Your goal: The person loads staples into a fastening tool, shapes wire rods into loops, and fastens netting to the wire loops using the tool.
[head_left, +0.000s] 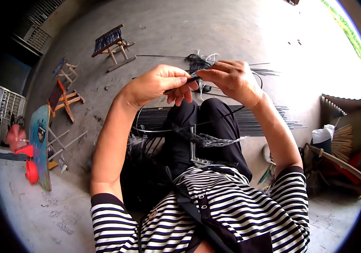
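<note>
A black strap, seemingly fabric, crosses a black-and-white striped shirt with dark cuffs above black trousers.

Strip between left hand and right hand; rods on floor about the knees; stools at left; broom at right.

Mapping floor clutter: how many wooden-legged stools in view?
3: a dark-seat stool beyond the left hand; a blue-seat stool farther left; a red-brown stool just below that in view. Others may be hidden.
</note>
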`<state>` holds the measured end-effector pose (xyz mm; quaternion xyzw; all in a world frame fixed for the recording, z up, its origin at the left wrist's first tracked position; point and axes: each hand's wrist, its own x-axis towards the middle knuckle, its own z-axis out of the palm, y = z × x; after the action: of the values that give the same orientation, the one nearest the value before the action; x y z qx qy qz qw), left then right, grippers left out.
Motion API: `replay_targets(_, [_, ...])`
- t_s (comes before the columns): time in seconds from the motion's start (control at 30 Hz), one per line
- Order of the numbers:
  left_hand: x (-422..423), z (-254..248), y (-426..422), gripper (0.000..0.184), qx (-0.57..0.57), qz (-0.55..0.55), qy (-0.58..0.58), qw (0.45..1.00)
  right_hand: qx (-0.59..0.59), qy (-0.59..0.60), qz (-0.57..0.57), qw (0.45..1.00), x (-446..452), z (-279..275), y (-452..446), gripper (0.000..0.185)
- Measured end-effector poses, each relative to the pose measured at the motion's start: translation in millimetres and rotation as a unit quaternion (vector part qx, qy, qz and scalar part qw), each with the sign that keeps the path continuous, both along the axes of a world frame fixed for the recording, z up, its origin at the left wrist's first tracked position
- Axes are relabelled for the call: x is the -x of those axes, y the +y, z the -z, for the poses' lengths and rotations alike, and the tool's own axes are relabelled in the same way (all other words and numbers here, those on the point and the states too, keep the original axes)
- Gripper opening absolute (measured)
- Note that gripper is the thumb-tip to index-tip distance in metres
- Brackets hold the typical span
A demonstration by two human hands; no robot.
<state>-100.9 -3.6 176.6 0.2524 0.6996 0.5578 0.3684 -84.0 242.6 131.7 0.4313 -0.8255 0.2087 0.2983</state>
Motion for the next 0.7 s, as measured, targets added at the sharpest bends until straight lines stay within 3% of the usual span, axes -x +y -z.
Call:
replay_targets(0.2, [-6,-7,-8,0.026,-0.001,-0.019,-0.012,1.000,-0.048,0.064,0.011,0.997,3,-11,-10,0.032])
replay_targets(0.33, [-18,2,-11,0.021,0.040,-0.073,0.047,0.995,-0.060,0.073,0.033,0.995,-4,-7,-15,0.031])
replay_targets(0.37, [-20,7,-16,0.020,0.027,-0.074,0.044,0.996,-0.075,0.190,0.073,0.976,-12,-10,-21,0.031])
replay_targets(0.43, [-20,11,-33,0.020,0.012,-0.104,0.043,0.994,-0.056,0.127,0.112,0.984,-55,-9,-33,0.033])
replay_targets(0.47, [-19,11,-45,0.020,0.011,-0.132,0.043,0.990,-0.042,0.030,0.108,0.993,-82,4,-38,0.035])
replay_targets(0.5, [-19,12,-51,0.019,0.008,-0.161,0.045,0.986,-0.124,-0.110,0.083,0.983,-108,19,-42,0.032])
replay_targets(0.53, [-20,17,-54,0.019,0.029,-0.177,0.068,0.981,-0.204,-0.245,0.056,0.946,-130,41,-45,0.029])
replay_targets(0.57, [-21,25,-56,0.019,0.051,-0.191,0.091,0.976,-0.316,-0.289,0.045,0.903,-149,74,-49,0.020])
replay_targets(0.6, [-22,32,-59,0.019,0.073,-0.203,0.118,0.969,-0.356,-0.288,0.030,0.889,-161,93,-47,0.018])
replay_targets(0.67, [-22,44,-58,0.019,0.113,-0.238,0.163,0.951,-0.443,-0.395,0.021,0.805,-174,120,-52,0.018])
replay_targets(0.7, [-21,48,-59,0.019,0.137,-0.248,0.197,0.939,-0.440,-0.417,0.004,0.796,-172,122,-51,0.018])
